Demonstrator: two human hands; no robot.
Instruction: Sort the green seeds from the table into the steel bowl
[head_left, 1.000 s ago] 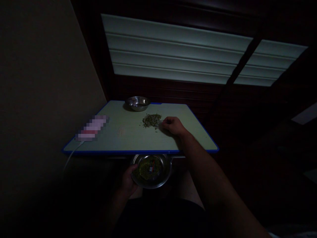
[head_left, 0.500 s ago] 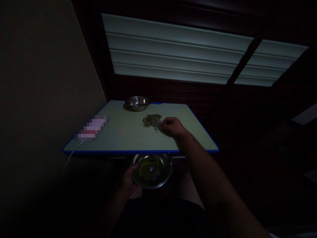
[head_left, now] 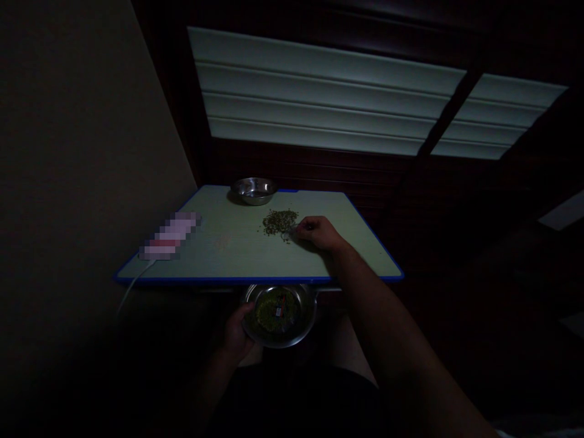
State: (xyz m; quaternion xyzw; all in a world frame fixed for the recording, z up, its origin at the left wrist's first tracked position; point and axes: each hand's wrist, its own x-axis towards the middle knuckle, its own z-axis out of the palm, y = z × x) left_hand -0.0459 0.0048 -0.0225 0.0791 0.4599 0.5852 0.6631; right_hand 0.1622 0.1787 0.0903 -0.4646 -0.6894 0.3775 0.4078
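Observation:
My left hand (head_left: 238, 333) grips the left rim of a steel bowl (head_left: 302, 333), held below the table's front edge. In that bowl lie green grains (head_left: 267, 313) and a dark item with a small label (head_left: 278, 311), too dim to name. Over the table, my right hand (head_left: 319, 232) is closed in a pinch at the right side of a spread pile of small brownish-green grains (head_left: 278, 222). A small, clear, shiny thing (head_left: 291, 231) shows at its fingertips; its kind cannot be made out.
A second steel bowl (head_left: 253, 193) stands at the back of the pale, blue-edged table (head_left: 246, 261). On the left lies a blurred-out pinkish device (head_left: 168, 237) with a white cable (head_left: 130, 291). Behind rises a dark wooden frame with pale slatted panels (head_left: 310, 100). The room is dim.
My right hand has shifted very slightly at the near right edge of the grain pile. My left hand and the bowl it holds stay where they were.

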